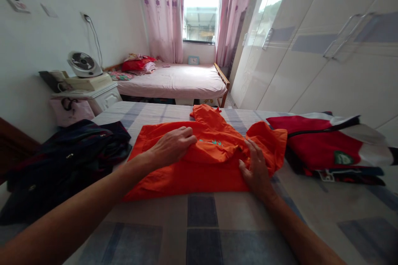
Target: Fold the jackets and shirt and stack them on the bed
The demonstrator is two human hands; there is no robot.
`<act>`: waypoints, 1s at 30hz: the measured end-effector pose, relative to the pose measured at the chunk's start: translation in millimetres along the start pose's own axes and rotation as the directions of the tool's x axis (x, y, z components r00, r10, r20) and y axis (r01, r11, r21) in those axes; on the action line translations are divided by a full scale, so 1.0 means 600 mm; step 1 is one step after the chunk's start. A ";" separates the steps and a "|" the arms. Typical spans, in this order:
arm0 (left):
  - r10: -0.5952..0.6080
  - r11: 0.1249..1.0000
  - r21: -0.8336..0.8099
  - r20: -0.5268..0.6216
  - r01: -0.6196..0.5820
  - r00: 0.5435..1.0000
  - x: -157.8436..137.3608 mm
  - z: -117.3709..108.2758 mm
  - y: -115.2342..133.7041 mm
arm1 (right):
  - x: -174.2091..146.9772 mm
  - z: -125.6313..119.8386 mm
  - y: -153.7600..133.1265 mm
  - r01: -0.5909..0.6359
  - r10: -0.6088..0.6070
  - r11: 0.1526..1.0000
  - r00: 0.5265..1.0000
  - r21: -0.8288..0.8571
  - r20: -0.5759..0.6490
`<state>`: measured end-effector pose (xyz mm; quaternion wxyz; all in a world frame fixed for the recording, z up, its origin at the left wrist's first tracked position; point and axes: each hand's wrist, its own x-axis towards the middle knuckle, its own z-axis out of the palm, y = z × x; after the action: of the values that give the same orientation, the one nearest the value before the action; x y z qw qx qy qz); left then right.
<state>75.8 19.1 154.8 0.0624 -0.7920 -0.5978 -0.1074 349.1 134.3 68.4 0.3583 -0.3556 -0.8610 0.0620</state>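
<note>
An orange shirt with a small green print lies partly folded on the checked bedspread. One part of it sticks out at the far side, and another is bunched at the right. My left hand is closed on a fold of the shirt near the print, its thumb and fingers pinched together. On the shirt's right part rests my right hand, fingers stretched out over the fabric and thumb held apart.
A dark jacket lies at the left. Folded red and white clothes are stacked at the right. Beyond are a second bed, a fan on a cabinet, and a tall white wardrobe.
</note>
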 end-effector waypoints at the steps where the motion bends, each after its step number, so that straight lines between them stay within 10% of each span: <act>1: 0.033 0.996 0.085 -0.065 -0.027 0.997 -0.023 -0.005 0.009 | -0.001 -0.002 0.000 0.004 -0.004 1.000 1.000 0.012 0.000; 6: 0.168 0.950 0.289 -0.143 -0.121 0.975 -0.137 0.024 0.038 | -0.003 -0.003 0.004 0.072 -0.071 0.996 0.997 -0.052 0.029; 18: -0.259 0.964 -0.106 -0.177 0.244 0.949 -0.165 0.024 0.058 | 0.040 -0.082 -0.077 0.336 -0.324 0.942 0.922 -0.023 0.212; 26: -0.337 0.941 -0.032 0.014 0.338 0.941 -0.175 0.114 0.002 | -0.003 0.034 -0.077 0.343 -0.272 0.939 0.798 -0.035 0.537; 30: -0.363 0.915 -0.144 0.112 0.377 0.925 -0.176 0.098 -0.008 | 0.003 0.033 -0.061 0.278 -0.237 0.960 0.757 0.028 0.609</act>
<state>49.0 -64.6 72.1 -0.0488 -0.6707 -0.7281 -0.1328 314.2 111.2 67.8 0.0569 -0.2065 -0.9721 0.0953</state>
